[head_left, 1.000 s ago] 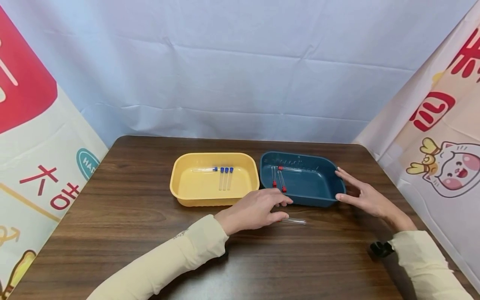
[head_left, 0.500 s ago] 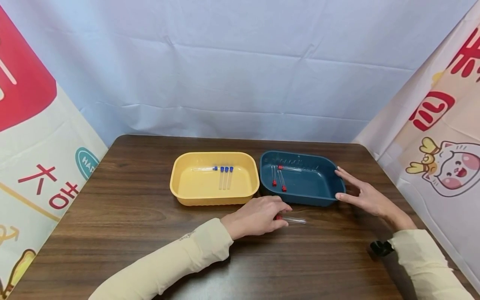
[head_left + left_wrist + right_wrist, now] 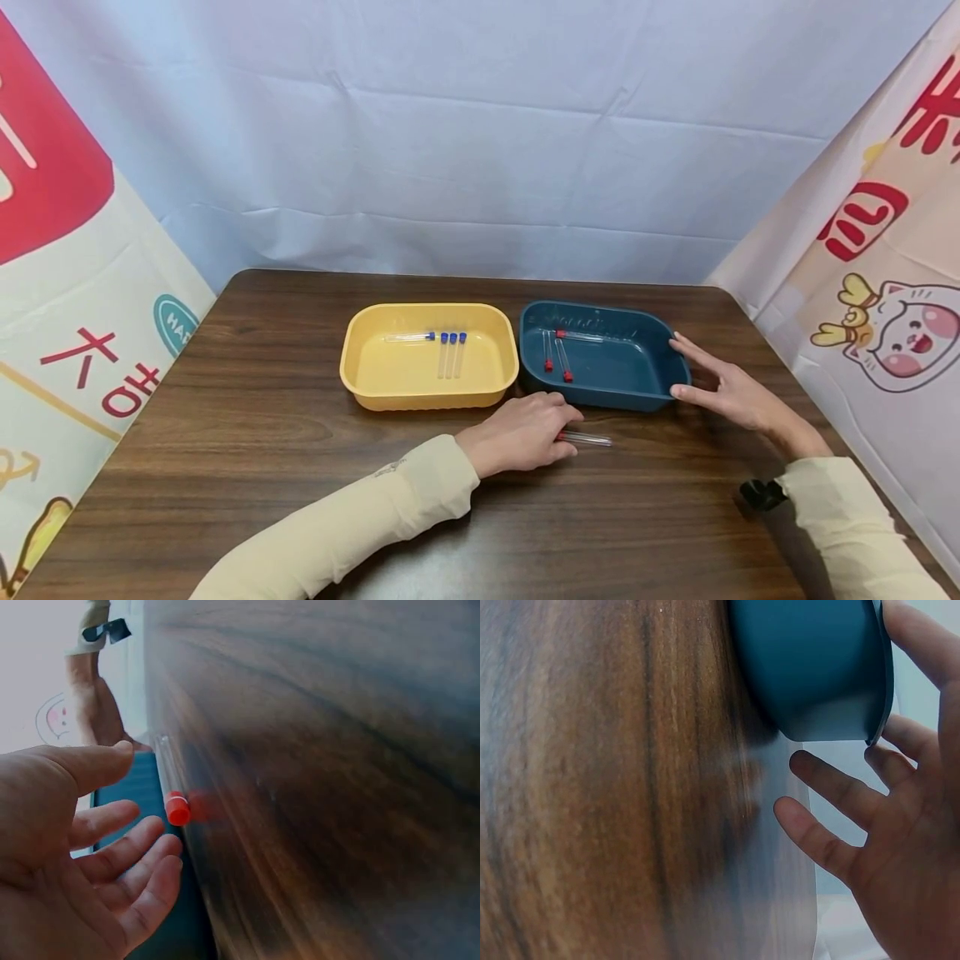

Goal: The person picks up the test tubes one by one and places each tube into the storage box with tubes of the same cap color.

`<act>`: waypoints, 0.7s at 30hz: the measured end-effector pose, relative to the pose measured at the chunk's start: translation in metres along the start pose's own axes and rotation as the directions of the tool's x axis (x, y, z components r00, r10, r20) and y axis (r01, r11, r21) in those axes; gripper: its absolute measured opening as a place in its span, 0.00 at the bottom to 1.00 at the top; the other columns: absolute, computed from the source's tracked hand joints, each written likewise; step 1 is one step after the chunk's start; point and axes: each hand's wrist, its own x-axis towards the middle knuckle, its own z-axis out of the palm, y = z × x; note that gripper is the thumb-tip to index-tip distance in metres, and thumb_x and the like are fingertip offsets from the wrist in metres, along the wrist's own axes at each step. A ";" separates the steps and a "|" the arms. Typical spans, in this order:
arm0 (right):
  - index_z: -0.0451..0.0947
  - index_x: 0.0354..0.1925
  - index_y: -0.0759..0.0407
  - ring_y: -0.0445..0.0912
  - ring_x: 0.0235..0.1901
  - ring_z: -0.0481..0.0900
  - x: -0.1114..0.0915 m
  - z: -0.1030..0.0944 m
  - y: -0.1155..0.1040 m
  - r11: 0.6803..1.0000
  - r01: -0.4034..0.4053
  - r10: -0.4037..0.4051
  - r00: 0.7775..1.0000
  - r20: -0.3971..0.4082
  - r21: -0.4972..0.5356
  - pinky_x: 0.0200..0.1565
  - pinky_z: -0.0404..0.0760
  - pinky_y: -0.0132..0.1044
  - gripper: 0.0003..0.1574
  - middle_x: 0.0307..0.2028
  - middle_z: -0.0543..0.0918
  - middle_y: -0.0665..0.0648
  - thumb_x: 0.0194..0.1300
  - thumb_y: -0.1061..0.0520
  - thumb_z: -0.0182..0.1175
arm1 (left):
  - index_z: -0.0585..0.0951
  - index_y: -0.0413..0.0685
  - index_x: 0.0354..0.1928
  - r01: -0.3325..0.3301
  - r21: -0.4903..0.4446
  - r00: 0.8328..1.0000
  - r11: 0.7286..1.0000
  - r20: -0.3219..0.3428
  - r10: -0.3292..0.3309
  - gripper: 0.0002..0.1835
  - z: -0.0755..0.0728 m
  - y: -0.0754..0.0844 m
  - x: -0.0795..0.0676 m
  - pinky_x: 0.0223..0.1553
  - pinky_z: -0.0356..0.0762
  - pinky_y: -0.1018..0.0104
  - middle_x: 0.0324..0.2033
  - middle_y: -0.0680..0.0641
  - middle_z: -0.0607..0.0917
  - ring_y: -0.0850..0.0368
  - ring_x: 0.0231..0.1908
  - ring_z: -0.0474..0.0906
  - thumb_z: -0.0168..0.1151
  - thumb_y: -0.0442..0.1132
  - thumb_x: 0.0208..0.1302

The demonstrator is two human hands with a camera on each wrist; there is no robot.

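On the table in front of the dark blue bin (image 3: 630, 398) lies a clear test tube (image 3: 590, 439) with a red cap (image 3: 178, 810). My left hand (image 3: 519, 433) is over its capped end, thumb and fingers loosely bent. In the left wrist view a gap shows between those fingers and the cap. My right hand (image 3: 738, 402) rests against the right end of the blue bin. Its thumb and two fingertips touch the rim, while the other fingers spread free in the right wrist view. Three red-capped test tubes (image 3: 564, 360) lie inside that bin.
Left of the blue bin stands a yellow bin (image 3: 420, 402) holding several blue-capped test tubes (image 3: 452, 357). Both bins sit on a dark wooden table (image 3: 600, 525). A pale cloth (image 3: 480, 150) hangs behind the table, with printed cloths at both sides.
My left hand has moved slightly down and right, away from the blue bin's front wall, and hovers at the loose tube's cap. The right hand has stayed at the bin.
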 end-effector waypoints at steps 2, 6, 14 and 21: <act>0.47 0.83 0.54 0.74 0.71 0.62 0.000 0.000 0.000 1.000 0.003 -0.003 1.000 0.000 -0.004 0.62 0.66 0.72 0.51 0.81 0.49 0.63 0.75 0.48 0.63 | 0.81 0.55 0.67 0.012 0.006 1.000 1.000 0.003 -0.012 0.26 0.001 0.000 0.001 0.49 0.80 0.67 0.54 0.53 0.83 0.62 0.52 0.77 0.66 0.55 0.71; 0.48 0.83 0.54 0.73 0.71 0.63 0.000 -0.001 -0.001 1.000 0.007 -0.007 1.000 0.001 -0.020 0.62 0.67 0.70 0.51 0.81 0.49 0.62 0.75 0.48 0.63 | 0.82 0.54 0.64 0.034 0.023 0.999 0.999 0.006 -0.034 0.24 0.003 0.000 0.005 0.47 0.80 0.67 0.52 0.53 0.83 0.61 0.51 0.77 0.67 0.54 0.71; 0.48 0.83 0.55 0.74 0.71 0.62 0.000 -0.001 -0.003 1.000 0.007 -0.007 1.000 0.002 -0.006 0.62 0.67 0.71 0.51 0.81 0.48 0.63 0.76 0.48 0.63 | 0.87 0.55 0.53 0.053 0.026 0.999 0.998 -0.011 -0.053 0.16 0.007 0.000 0.011 0.42 0.80 0.65 0.44 0.54 0.84 0.61 0.45 0.79 0.68 0.53 0.70; 0.48 0.83 0.55 0.73 0.70 0.64 0.000 0.000 -0.002 1.000 0.002 -0.002 1.000 0.001 -0.024 0.63 0.71 0.63 0.50 0.81 0.49 0.62 0.76 0.48 0.63 | 0.88 0.56 0.43 0.054 -0.001 0.999 0.999 -0.005 -0.054 0.11 0.010 -0.001 0.013 0.34 0.77 0.67 0.35 0.57 0.82 0.64 0.38 0.76 0.68 0.52 0.71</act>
